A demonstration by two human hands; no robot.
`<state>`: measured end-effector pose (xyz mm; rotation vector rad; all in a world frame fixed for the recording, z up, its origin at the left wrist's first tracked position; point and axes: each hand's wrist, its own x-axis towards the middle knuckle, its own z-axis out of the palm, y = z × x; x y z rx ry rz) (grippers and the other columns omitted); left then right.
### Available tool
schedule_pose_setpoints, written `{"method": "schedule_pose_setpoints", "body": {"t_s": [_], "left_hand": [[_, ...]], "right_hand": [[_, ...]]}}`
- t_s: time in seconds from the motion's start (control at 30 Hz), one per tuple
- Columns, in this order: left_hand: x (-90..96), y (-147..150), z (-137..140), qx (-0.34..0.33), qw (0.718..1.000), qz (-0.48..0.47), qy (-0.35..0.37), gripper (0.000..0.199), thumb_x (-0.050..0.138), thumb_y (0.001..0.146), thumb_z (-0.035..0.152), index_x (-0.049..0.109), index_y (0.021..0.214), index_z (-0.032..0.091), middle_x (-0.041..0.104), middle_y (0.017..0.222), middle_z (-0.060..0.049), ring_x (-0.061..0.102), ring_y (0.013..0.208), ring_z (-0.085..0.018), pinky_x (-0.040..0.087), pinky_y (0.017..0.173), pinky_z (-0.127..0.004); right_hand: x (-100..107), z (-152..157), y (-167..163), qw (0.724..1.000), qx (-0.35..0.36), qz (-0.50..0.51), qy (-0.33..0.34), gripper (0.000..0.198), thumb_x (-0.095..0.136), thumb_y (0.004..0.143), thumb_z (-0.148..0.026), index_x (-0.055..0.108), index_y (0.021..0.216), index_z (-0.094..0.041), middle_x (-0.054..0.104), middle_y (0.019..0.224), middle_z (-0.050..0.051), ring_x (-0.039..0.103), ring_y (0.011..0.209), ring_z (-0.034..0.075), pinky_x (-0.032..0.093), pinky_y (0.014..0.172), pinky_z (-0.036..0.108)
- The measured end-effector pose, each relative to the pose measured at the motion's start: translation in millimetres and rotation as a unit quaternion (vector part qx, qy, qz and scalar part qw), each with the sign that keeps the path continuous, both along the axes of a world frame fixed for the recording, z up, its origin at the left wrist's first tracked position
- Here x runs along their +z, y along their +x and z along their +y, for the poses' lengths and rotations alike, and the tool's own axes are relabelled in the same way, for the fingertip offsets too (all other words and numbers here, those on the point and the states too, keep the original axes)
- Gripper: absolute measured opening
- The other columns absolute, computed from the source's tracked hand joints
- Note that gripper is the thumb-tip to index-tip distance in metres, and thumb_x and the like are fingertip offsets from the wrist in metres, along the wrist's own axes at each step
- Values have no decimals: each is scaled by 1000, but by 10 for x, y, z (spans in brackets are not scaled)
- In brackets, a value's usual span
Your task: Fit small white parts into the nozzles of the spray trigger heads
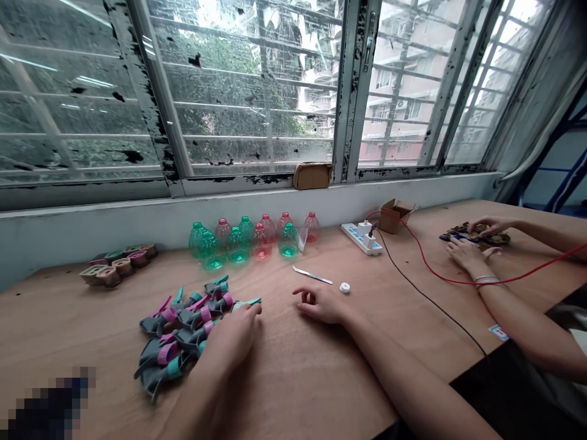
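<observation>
resting l. hand [236,336] at r. edge of spray-head pile [186,337], by teal-levered spray head [250,302]; can't tell if clamped on it or just touching, view mostly blocked. lying on far side of l. fingers, w/ lever's long axis approx. l.-to-r., much nearer l. hand than r. hand [321,304]. curling r. fingers loosely, w/ thumb & index apart, gripping nothing, just l. of white cap [345,288], nearside of tweezers [312,275].
</observation>
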<state>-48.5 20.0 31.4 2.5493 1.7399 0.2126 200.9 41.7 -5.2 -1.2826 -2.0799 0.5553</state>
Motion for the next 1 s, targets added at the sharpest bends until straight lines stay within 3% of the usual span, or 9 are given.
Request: {"method": "schedule_pose_setpoints", "body": {"t_s": [0.1,0.2,0.33,0.5,0.6,0.8,1.0], "left_hand": [[-70,117,-7,-41,999,-23,1,47,39,78,8,57,116,30,58,127,-3,60,105,-23,47,79,-31],[-73,207,-25,-62,997,-35,11,52,41,77,9,53,122,32,57,128,-1,59,106,-24,47,79,-32],[-58,272,-31,-57,998,-28,31,40,44,81,18,56,118,28,61,123,-3,61,102,-27,48,80,-36],[-118,290,9,-60,997,-44,37,33,42,85,22,58,113,25,63,120,-5,61,102,-26,48,82,-36],[-159,284,27,-57,996,-64,33,31,42,86,23,58,113,25,62,122,-6,60,104,-25,47,84,-36],[-204,278,45,-49,996,-75,26,38,44,83,20,55,120,26,59,127,-4,58,108,-24,45,90,-34],[-209,274,43,-57,995,-78,37,35,42,85,22,57,116,26,59,126,-4,59,107,-24,46,88,-34]], "right_hand": [[45,27,120,998,-26,-27,50,26,61,77,-28,68,102,-23,65,80,-1,52,63,10,39,61,21],[133,77,418,985,-143,-50,87,22,55,81,-29,70,94,-22,67,81,2,57,68,13,40,64,23],[194,126,912,944,-311,-101,34,22,55,78,-29,73,89,-20,70,90,5,61,81,17,41,66,24],[80,162,1188,951,-276,-104,-96,39,69,66,-37,71,98,-17,71,95,8,64,81,19,43,64,23],[36,165,1165,954,-264,-96,-105,42,73,61,-36,71,97,-16,71,95,9,64,79,19,42,61,22],[100,88,1053,952,-256,-105,-134,20,68,65,-31,73,79,-17,70,74,6,61,63,17,35,49,23],[133,53,1005,952,-254,-105,-133,15,65,66,-29,73,74,-19,70,70,6,60,62,16,34,49,22]]}}
